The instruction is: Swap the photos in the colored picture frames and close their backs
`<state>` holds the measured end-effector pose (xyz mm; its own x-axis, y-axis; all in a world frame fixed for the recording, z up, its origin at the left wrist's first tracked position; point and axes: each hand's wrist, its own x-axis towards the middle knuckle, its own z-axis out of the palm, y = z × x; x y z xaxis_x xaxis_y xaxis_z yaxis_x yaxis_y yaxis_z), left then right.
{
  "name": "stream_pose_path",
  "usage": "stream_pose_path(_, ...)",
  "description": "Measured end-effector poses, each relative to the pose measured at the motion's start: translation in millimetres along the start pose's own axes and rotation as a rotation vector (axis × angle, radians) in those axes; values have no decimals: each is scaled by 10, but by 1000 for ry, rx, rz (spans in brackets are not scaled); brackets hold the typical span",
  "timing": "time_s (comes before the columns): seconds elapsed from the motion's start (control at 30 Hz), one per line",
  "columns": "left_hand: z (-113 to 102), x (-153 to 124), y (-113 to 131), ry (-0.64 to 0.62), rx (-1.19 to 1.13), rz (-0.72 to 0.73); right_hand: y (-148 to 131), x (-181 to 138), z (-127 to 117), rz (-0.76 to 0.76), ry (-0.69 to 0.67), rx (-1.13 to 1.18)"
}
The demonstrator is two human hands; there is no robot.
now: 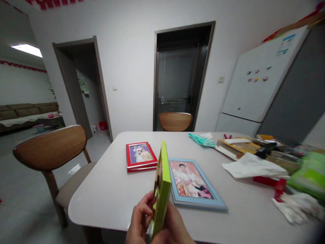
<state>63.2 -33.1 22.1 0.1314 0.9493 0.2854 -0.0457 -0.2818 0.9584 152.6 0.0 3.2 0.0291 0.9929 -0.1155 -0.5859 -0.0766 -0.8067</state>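
A lime-green picture frame [165,179] stands nearly edge-on above the table's front edge, held between my two hands. My left hand [141,217] has its fingers closed on the frame's left side, near the lower part. From the right, my right hand [176,223] grips the lower end, its fingers partly hidden behind the frame. Just beyond, to the right, a light-blue picture frame [198,184] lies face up on the table. To the left, a red picture frame [141,156] with a photo rests on another red one.
The white table [106,196] carries clutter on its right: a teal packet [203,139], white paper [254,165], a green bag [311,173] and white gloves [299,206]. Wooden chairs stand at the left [53,149] and far side [175,121]. Behind is a fridge [256,84].
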Motion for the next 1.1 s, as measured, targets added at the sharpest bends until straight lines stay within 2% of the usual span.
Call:
stream_pose_path(0.07,89,102,71,44,-27,-5,-197,39,-92,-114,89,-17)
stream_pose_path(0.13,156,232,151,31,-47,-3,-471,102,-273,-192,170,-87)
stream_pose_path(0.23,278,408,176,-63,-164,-2,-887,255,-655,-147,242,-281)
stream_pose_path(0.33,449,512,17,-135,-200,-15,-1178,461,-1087,-95,300,-478)
stream_pose_path(0.5,668,590,-346,-187,151,-85,-1342,738,-1675,-111,421,-942)
stream_pose_path(0.6,697,602,-461,-206,370,-65,-1339,799,-1863,-141,459,-1208)
stream_pose_path(0.67,673,595,-509,-232,462,-41,-1337,808,-1923,-168,463,-1295)
stream_pose_path(0.8,497,608,-602,-212,621,-27,-1361,797,-1848,-215,475,-1365)
stream_pose_path(0.9,239,728,-655,-137,709,-1,-1319,805,-1515,-371,476,-1471)
stream_pose_path(0.97,31,876,-665,-77,754,7,-1212,854,-1170,-487,379,-1522)
stream_pose_path(1.07,-274,1148,-653,9,817,-4,-954,1044,-641,-457,101,-1501)
stream_pose_path(1.1,-363,1231,-648,33,838,-10,-860,1137,-500,-451,73,-1501)
